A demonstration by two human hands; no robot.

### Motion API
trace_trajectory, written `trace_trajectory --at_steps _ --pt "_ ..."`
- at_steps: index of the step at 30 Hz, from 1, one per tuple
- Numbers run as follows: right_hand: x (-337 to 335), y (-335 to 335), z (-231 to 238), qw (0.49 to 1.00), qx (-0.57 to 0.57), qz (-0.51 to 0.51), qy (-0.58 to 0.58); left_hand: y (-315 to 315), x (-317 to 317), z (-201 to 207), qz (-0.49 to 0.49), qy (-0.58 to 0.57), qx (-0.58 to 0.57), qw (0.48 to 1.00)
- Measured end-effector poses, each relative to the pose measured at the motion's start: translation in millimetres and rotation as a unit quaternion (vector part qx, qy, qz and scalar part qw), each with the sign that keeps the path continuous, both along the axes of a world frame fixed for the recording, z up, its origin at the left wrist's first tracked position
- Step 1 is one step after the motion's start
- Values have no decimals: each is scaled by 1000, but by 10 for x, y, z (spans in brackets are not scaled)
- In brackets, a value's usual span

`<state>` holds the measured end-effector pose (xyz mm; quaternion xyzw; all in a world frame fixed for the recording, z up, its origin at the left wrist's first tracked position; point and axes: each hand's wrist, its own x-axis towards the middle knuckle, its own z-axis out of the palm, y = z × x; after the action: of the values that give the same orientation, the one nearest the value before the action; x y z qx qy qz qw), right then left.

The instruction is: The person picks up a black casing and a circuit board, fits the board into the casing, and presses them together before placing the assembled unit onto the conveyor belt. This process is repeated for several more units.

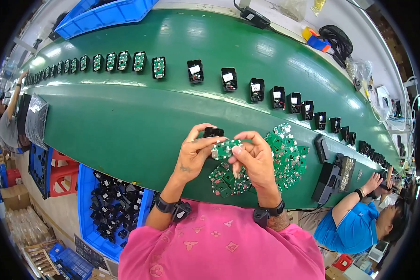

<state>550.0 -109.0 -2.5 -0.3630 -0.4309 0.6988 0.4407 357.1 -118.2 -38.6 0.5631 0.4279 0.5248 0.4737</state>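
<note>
My left hand [190, 156] is closed around a small black plastic housing [213, 132], whose lower part is hidden by the fingers. Just in front of it, my right hand [257, 163] pinches a green circuit board [223, 149], thumb on its face. The left fingertips lie close to the board's upper edge; whether they touch it I cannot tell. Below and right of my hands spreads a loose pile of green circuit boards [289, 158], and a smaller part of it [224, 181] lies under my right wrist.
A row of black housings [228, 79] crosses the green table [116, 121]; those at left carry green boards [158, 67]. A blue bin [86, 205] of black parts stands lower left, another blue crate [102, 21] at the back. Co-workers sit right [350, 224] and far left [7, 126].
</note>
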Motion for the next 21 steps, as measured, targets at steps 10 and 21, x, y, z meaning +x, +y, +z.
trace_trajectory --at_steps 10,21 --pt "-92 30 -27 999 -10 -16 -27 -15 154 86 26 39 47 998" --pt "100 23 -109 951 153 -65 -260 -23 250 159 -67 -179 -130 973"
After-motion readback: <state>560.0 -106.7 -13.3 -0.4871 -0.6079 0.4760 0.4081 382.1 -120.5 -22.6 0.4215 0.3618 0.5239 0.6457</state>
